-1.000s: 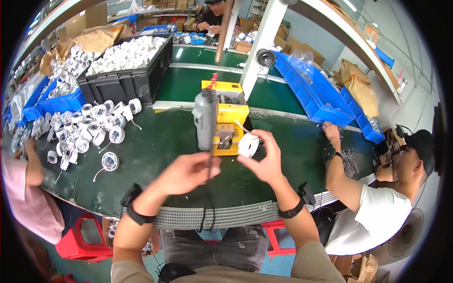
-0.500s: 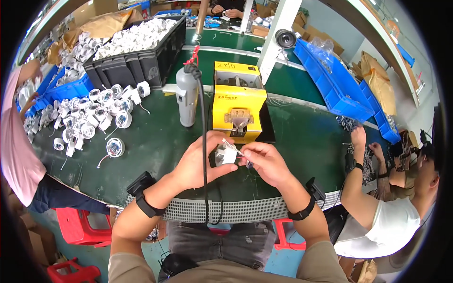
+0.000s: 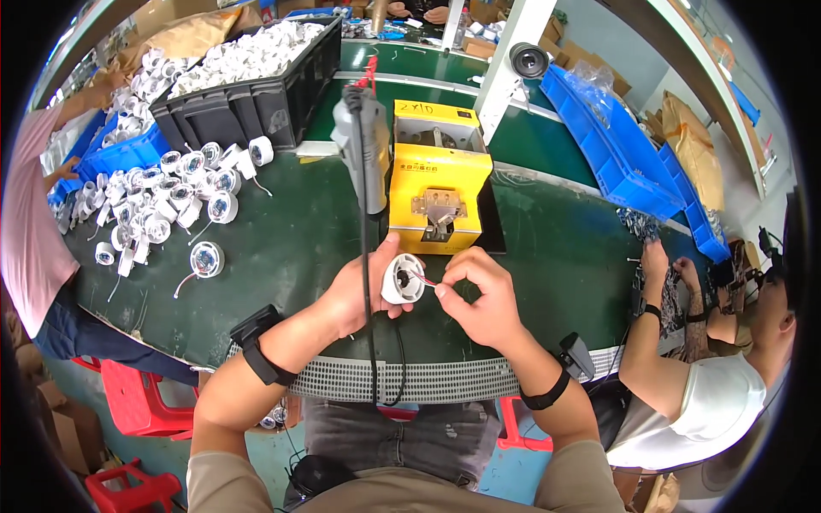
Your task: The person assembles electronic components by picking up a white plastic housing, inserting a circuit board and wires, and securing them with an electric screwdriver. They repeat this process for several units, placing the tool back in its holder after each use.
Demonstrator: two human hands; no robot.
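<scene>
My left hand [image 3: 352, 292] is closed around a white round plastic housing [image 3: 392, 287], its open hollow side turned up and to the right. Thin red and white wires [image 3: 426, 280] run out of the housing. Their free end is pinched between the thumb and forefinger of my right hand [image 3: 484, 301], just to the right of the housing. Directly beyond both hands stands a yellow box-shaped machine [image 3: 438, 175] with a metal fixture on its front. A grey electric screwdriver [image 3: 373, 158] hangs left of it, and its black cable passes in front of my left hand.
Many white round parts with wires [image 3: 175, 201] lie at the left. Behind them stands a black crate [image 3: 286, 107] full of white pieces. Blue bins [image 3: 620, 162] stand at the far right. A co-worker in white [image 3: 714, 398] works at the right, another in pink [image 3: 34, 222] at the left.
The housing has turned in my left hand, so its hollow inside now shows. My right hand has drawn slightly right with the wires. The hanging screwdriver has swung to the right.
</scene>
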